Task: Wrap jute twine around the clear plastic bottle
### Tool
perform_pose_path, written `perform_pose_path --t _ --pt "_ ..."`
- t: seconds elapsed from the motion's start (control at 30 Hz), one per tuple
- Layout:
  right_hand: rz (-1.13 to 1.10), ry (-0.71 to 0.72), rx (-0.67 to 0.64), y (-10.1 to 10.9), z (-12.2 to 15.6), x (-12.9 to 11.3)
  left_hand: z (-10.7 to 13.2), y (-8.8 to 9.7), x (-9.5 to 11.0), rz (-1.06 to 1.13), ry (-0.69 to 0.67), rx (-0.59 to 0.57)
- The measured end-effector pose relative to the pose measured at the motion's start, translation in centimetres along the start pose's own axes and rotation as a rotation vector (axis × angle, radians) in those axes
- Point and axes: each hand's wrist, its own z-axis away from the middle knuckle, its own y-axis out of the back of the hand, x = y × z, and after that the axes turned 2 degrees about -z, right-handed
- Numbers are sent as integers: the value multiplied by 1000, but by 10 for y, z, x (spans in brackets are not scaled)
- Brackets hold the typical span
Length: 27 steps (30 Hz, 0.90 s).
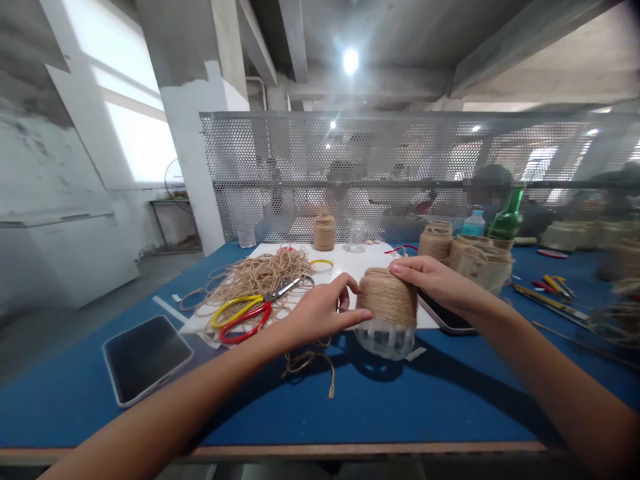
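Note:
A clear glass jar, wound most of the way with brown jute twine, stands upside-down on the blue table. My right hand grips its top and far side, fingers curled over the twine. My left hand is pressed against the jar's left side, thumb and fingers pinching at the twine there. A loose twine end trails from under my left hand onto the table.
A heap of loose jute twine lies on white paper, with yellow-handled and red-handled scissors on it. A dark phone lies at the left. Several wrapped jars, a green bottle and a perforated metal screen stand behind.

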Motion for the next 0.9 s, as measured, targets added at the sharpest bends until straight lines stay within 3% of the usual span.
perform_pose_path --t 0.47,0.9 --pt "-103 -20 32 -3 -4 7 3 -3 4 60 -24 56" --pt "-218 -77 73 -3 -7 16 5 -5 1 49 -156 140"
